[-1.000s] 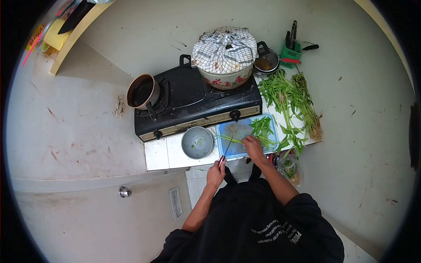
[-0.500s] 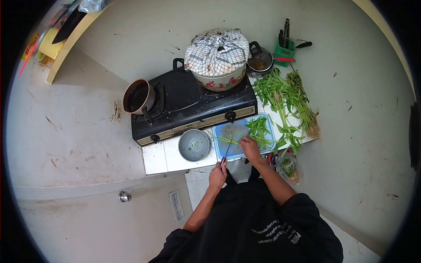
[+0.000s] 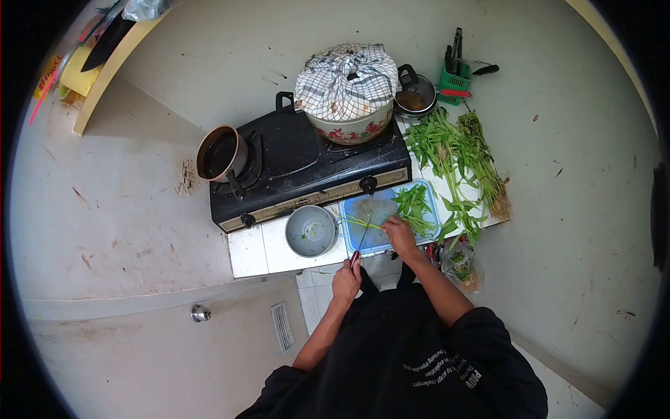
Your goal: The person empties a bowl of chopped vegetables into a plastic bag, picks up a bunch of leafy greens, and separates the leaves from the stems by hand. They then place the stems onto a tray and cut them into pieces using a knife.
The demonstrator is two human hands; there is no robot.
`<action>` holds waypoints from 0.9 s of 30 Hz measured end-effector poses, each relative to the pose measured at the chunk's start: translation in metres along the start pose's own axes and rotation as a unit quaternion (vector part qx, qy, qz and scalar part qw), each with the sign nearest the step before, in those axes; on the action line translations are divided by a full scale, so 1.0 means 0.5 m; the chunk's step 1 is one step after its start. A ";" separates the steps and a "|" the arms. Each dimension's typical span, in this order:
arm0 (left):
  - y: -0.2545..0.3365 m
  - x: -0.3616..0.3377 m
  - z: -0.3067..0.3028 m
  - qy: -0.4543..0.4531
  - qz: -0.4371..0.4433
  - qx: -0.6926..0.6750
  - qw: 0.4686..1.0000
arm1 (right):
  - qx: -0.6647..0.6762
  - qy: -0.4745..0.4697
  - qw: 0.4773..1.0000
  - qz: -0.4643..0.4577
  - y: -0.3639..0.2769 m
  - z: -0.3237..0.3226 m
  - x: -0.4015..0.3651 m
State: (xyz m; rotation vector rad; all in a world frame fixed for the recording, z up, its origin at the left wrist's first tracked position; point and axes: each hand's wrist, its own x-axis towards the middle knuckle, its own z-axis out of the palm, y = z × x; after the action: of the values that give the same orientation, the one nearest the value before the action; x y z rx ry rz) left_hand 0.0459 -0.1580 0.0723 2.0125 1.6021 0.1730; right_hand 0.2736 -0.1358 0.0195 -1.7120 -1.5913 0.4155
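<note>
My left hand point(image 3: 345, 281) is closed round the dark red handle of a knife point(image 3: 356, 256), whose blade points away from me over a blue tray point(image 3: 347, 237). Across that blade lie thin green stems point(image 3: 357, 221). My right hand point(image 3: 399, 235) grips the stems a short way right of the knife, with its fingers pinched together. Leafy tops of the greens point(image 3: 413, 200) spread over the tray's right side. Just left of the tray sits a grey bowl point(image 3: 310, 232) with a few green bits inside.
Behind the tray stands a black gas stove point(image 3: 300, 174) with a small saucepan point(image 3: 222, 153) and a large cloth-topped pot point(image 3: 349, 126). More leafy greens point(image 3: 447, 150) lie at the right. A green basket point(image 3: 455, 80) of utensils is at the back. A plastic bag point(image 3: 459, 264) hangs below the counter edge.
The view has shifted very slightly. Both hands, the knife and the stems keep nearly the same positions.
</note>
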 end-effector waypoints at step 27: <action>-0.015 0.034 0.036 0.017 0.012 -0.007 1.000 | -0.011 -0.011 1.000 0.012 0.002 0.000 -0.002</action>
State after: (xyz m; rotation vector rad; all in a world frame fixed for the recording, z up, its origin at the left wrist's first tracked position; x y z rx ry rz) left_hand 0.0521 -0.1473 0.0494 2.0288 1.5920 0.2280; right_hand 0.2742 -0.1364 0.0185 -1.7501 -1.5990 0.4308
